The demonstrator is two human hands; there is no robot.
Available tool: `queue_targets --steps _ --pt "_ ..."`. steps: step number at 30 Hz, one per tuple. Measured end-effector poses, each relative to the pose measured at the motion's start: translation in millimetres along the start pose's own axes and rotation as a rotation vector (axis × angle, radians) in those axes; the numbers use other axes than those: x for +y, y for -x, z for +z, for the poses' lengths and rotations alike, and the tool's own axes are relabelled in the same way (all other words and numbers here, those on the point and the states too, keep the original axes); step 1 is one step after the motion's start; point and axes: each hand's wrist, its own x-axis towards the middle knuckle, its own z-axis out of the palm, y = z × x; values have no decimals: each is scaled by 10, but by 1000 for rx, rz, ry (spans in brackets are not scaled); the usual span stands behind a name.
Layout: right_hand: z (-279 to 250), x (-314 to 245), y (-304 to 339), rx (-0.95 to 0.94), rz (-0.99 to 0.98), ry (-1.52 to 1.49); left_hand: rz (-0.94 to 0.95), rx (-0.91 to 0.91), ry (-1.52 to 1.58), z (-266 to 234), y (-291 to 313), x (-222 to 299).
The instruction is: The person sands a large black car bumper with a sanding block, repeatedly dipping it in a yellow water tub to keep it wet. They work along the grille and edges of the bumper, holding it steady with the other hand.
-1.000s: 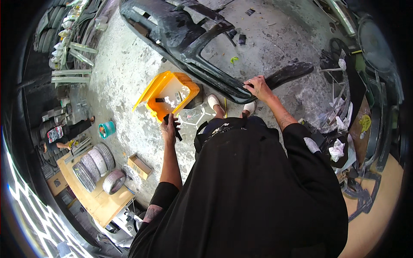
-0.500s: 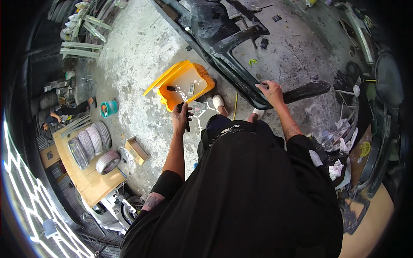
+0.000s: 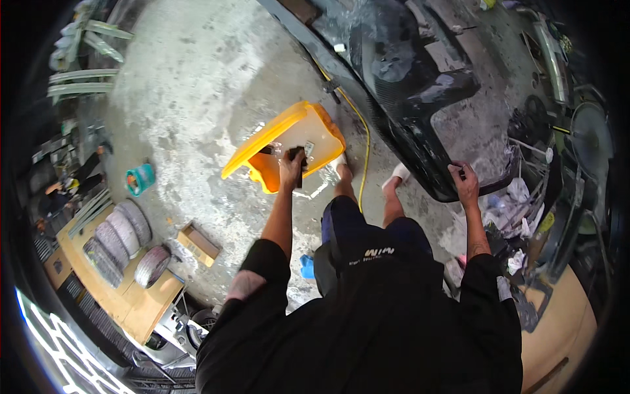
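My left hand (image 3: pixel 289 172) is closed around a dark rectangular block (image 3: pixel 299 159), over the near rim of a yellow plastic tub (image 3: pixel 264 143). Cloudy water lies in the tub, with a small dark piece and a small pale rectangular piece (image 3: pixel 308 148) in it. My right hand (image 3: pixel 466 186) grips the near corner of a large black car body panel (image 3: pixel 401 108) with a woven carbon-like finish. The fingers bend over the panel's edge. The panel stretches from that corner toward the far side, its far end cut off by the picture's top.
A yellow hose (image 3: pixel 364 134) runs along the floor between tub and panel. To the left stand a teal bucket (image 3: pixel 140 179), an open cardboard box (image 3: pixel 198 244) and a wooden table (image 3: pixel 131 302) with several tyres. Crumpled paper (image 3: pixel 516 261) lies at right; a person (image 3: pixel 59 197) is at far left.
The panel has shifted right and nearer relative to the tub, with my right hand still on its corner. More of the hose shows. My left hand has moved with the block to the tub's rim.
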Motion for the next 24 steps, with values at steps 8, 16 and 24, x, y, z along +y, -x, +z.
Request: queue_targets --steps 8,16,24 --pt "267 351 96 163 -175 347 -153 -657 185 222 -2629 -1572" --pt "216 60 8 72 -28 220 -292 -460 309 14 -2842 -1867" --pt "23 -448 -132 152 -210 -7 -27 -623 136 451 -350 864"
